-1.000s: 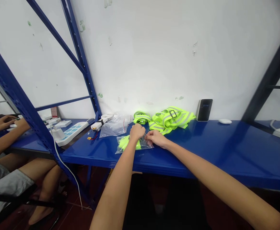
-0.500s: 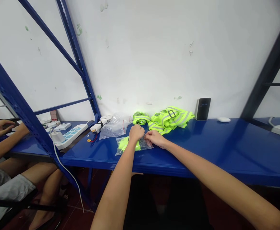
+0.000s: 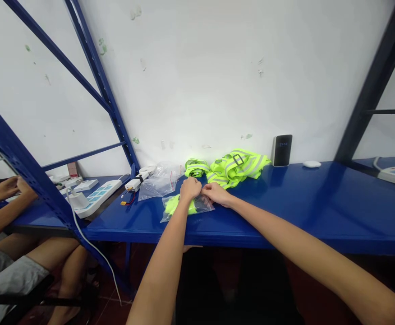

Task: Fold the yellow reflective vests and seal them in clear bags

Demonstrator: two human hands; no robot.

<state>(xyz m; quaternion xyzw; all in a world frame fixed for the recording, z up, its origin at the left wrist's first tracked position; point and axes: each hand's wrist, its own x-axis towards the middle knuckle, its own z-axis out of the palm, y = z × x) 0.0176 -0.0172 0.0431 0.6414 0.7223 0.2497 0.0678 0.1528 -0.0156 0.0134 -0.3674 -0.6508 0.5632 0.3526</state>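
Note:
A clear plastic bag (image 3: 204, 204) with a folded neon-yellow item (image 3: 173, 205) inside lies near the front edge of the blue table (image 3: 285, 207). My left hand (image 3: 190, 188) is closed on the bag's upper edge, and its forearm partly covers the yellow item. Right beside it, my right hand (image 3: 216, 194) pinches the same bag near its open-looking end. Behind my hands sit a rolled neon strap (image 3: 196, 167) and a loose heap of neon straps (image 3: 236, 168) with grey stripes and a black buckle. Other clear bags (image 3: 158, 183) lie flat at the left.
A white device with wires (image 3: 135, 184) and a power strip (image 3: 99, 196) are on the left, beyond them a person's hands (image 3: 11, 187). A black-faced device (image 3: 282, 150) and a white oval object (image 3: 311, 164) stand at the right. Blue rack posts (image 3: 28, 155) frame the left.
The camera view has shifted slightly. Both my hands remain on the bag, now a little closer together. At the left, the other person's hands have come together.

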